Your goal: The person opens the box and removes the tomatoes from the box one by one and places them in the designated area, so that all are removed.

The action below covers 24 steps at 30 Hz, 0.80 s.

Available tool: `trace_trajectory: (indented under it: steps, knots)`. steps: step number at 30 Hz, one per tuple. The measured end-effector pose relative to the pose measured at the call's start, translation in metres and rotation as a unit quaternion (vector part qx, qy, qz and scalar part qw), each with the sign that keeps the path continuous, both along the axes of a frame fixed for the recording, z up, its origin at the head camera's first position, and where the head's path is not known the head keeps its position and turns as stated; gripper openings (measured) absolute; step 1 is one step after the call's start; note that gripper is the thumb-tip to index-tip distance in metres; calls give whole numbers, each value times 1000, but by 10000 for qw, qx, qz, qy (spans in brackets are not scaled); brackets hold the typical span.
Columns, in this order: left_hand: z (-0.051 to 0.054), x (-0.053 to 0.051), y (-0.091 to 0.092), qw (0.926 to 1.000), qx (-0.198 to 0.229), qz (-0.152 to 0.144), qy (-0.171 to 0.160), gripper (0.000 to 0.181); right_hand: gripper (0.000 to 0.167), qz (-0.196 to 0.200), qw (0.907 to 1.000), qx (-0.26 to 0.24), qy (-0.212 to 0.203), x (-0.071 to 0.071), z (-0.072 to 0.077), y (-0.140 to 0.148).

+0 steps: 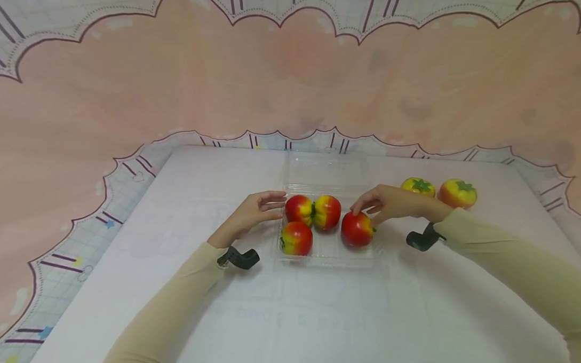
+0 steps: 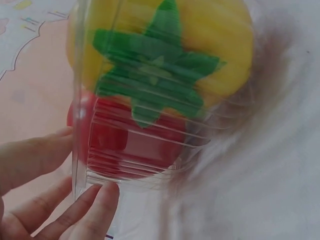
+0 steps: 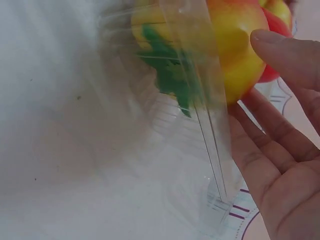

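One fruit (image 1: pixel 356 231) in right fingers (image 1: pixel 368 196)

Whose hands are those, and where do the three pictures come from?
They belong to a person; there is no robot here. The wide picture comes from a camera worn on the head, the other two from cameras on the left and right wrists. On the white table sits a clear plastic box with four red-and-yellow fruits inside; two more fruits lie to its right. The right hand holds the box's rightmost fruit; the left hand is at the left edge.
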<state>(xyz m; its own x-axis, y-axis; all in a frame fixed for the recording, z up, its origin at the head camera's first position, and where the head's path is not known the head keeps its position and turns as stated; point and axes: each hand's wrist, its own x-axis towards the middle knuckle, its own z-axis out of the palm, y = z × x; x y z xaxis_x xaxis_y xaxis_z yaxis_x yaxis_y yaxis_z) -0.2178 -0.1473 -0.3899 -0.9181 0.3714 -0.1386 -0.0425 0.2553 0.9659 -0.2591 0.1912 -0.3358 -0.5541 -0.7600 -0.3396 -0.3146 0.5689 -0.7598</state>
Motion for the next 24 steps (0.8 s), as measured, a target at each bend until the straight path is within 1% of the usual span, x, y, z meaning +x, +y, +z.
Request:
trace_trajectory:
  steps: [2,6,12,17,24]
  knots:
    - [1,0,0,9999,-107,0,50,55,33,7,10000,-41,33,0,0,-1]
    - [3,1,1,9998,-176,20,86,54,36,-22,9999,-60,103,1,-1,-4]
    - [2,2,1,9995,-234,192,2,53,42,24,9998,42,199,1,-4,-6]
    - [1,1,1,9991,-304,294,-22,53,44,40,9997,98,200,1,-4,-8]
    - [-3,4,2,9995,-109,306,-51,53,44,-16,9998,142,109,2,-5,-8]
